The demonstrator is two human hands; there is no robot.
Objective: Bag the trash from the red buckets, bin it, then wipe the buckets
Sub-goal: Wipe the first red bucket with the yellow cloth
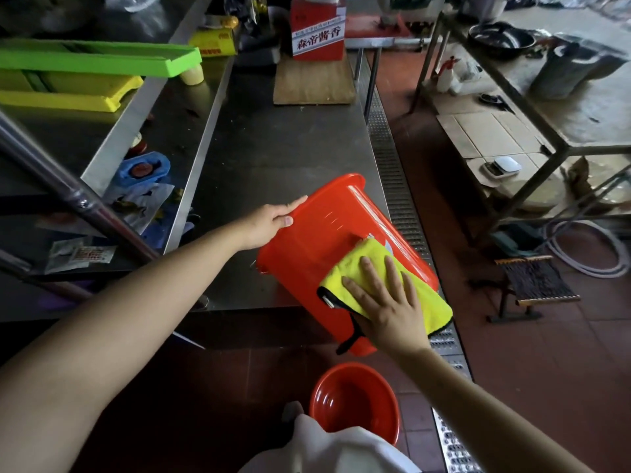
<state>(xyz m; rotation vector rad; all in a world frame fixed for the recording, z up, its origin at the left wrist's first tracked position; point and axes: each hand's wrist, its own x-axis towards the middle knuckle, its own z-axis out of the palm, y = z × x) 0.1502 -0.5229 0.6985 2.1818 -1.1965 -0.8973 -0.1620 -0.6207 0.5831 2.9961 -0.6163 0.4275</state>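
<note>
A red bucket (317,240) lies tipped on its side at the front right corner of the steel table (280,148), hanging partly over the edge. My left hand (269,221) grips its far left edge, fingers curled over it. My right hand (386,295) lies flat, fingers spread, pressing a yellow cloth (362,264) with black trim onto the bucket's outer wall. A second red bucket (355,401) stands upright on the floor below, close to me, and looks empty inside.
A wooden board (312,80) and a red carton (317,29) sit at the table's far end. Green and yellow trays (92,73) fill the left shelf. A metal floor drain grate (396,172) runs right of the table. A small woven stool (536,285) stands on the tiled floor.
</note>
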